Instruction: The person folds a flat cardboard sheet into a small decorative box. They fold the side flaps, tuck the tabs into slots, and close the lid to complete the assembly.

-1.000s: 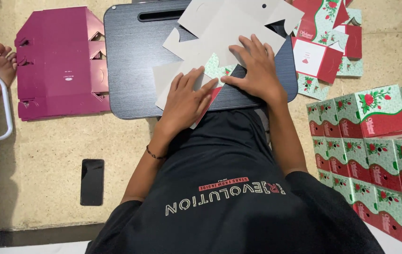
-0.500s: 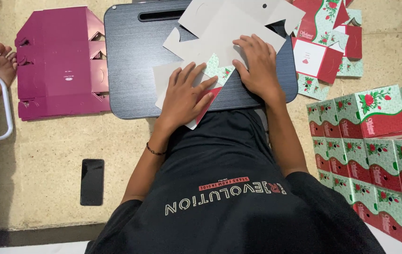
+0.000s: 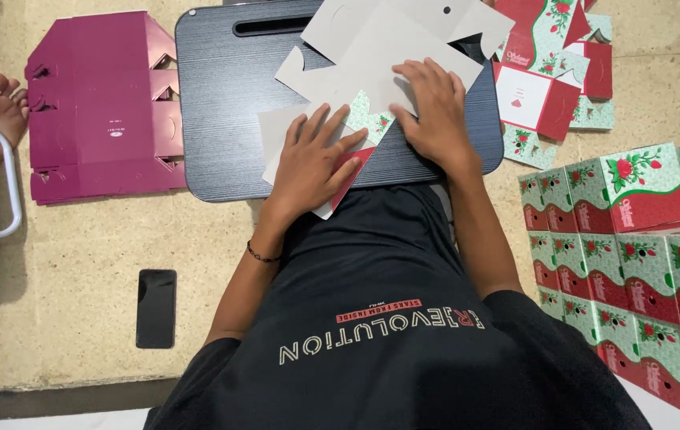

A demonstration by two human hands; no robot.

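Hands first: we press our left hand point(image 3: 313, 163) flat, fingers spread, on the folded lower part of the flat cardboard box blank point(image 3: 372, 60), and nothing is closed inside this hand. Our right hand point(image 3: 435, 107) also lies open, palm down, on the same blank, a little higher and to the right, just beside the left one. We do not grip the blank; both hands only push it down on the dark lap desk point(image 3: 220, 103). The blank shows its grey inner side, and a small printed corner with green and red flowers point(image 3: 372, 123) looks out between the two hands. Most of the grey sheet stretches away from our fingers toward the far edge of the desk.

On the floor at the left lies a flat magenta carton point(image 3: 97, 103), touching the desk edge. A black phone point(image 3: 156, 307) lies well apart, near our left elbow. At the right we see finished flower boxes point(image 3: 634, 231) in rows, and more flat printed blanks point(image 3: 551, 72) beside the desk.
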